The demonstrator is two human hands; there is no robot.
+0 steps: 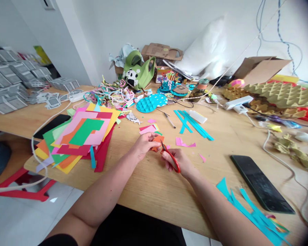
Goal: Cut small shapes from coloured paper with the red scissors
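In the head view my left hand [145, 146] pinches a small piece of orange paper [158, 139] above the table. My right hand [176, 160] is wrapped round red-handled scissors [175, 163], whose blades meet the orange paper's edge. Just beyond my left hand lie small pink, red and green paper pieces [147, 129]. Pink scraps [185, 142] rest on the wood past the scissors. Farther back are a pen [169, 121] and crossed blue paper strips [195, 124].
A stack of coloured paper [86, 131] spreads at the left. A black phone [261, 182] and blue offcuts [254, 213] lie at the right. Behind are a green panda bag [138, 71], a blue dotted paper shape [151, 102], egg trays [279, 94] and a white cable [268, 143].
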